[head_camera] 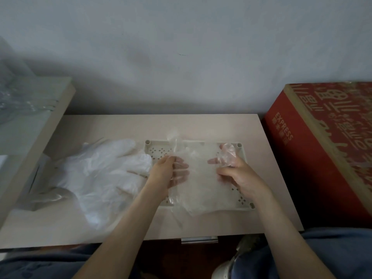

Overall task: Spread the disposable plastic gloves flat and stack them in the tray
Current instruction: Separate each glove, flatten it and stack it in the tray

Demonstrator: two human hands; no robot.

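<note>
Left hand (167,174) grips the glove (201,184) by its left edge, right hand (239,176) pinches its crumpled right side, over the tray (244,156) mid-table (221,125). Glove's long axis runs far edge to near edge. Loose pile (100,174) lies toward the left edge, nearer the left hand.

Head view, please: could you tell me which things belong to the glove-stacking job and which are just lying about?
Job: glove, held by the left hand and right hand over the tray; glove pile on the table.
Lying about: red box at the right; shelf at the left.
</note>
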